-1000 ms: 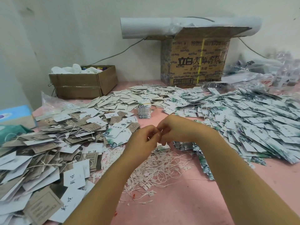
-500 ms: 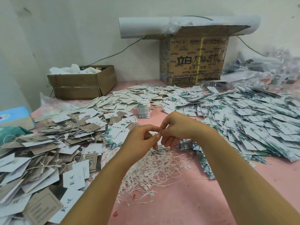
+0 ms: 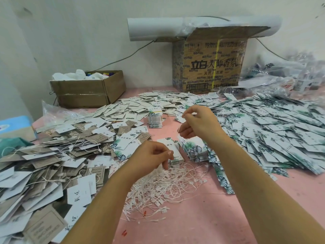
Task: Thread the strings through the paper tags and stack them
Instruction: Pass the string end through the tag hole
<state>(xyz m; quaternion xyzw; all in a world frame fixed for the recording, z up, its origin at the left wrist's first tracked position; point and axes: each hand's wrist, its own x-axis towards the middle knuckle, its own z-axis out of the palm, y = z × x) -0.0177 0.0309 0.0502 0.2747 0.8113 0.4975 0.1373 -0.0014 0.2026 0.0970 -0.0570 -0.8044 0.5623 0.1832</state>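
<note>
- The right hand (image 3: 198,124) hovers beyond the heap of strings (image 3: 167,184). Its grip is a thumb-and-forefinger pinch on one thin white string (image 3: 181,123), which hangs down past the palm.
- The left hand (image 3: 154,154) is low at the heap's far edge, fingers curled and thumb pressed to forefinger. What it nips is too fine to see; I judge it to be the same string's other end.
- No tag is on the string yet, so the step in hand looks like readying the string for threading.
- The nearest supply is the small stack of leaf-print tags (image 3: 192,149), just beyond the heap and under the right hand. The loose spread of tags (image 3: 272,134) lies right of the heap, and the pile of strung tags (image 3: 52,155) lies to its left.
- To do it well:
  - Keep the pinch close to the string's tip, so the end stays stiff enough to aim at the punched hole.
  - Lift one tag clear of the stack before threading, so two do not ride together.
  - Draw the string free of the tangle slowly; its loops could drag neighbours across the pink tabletop (image 3: 202,217).
  - Lay each finished tag squarely on the left pile.
</note>
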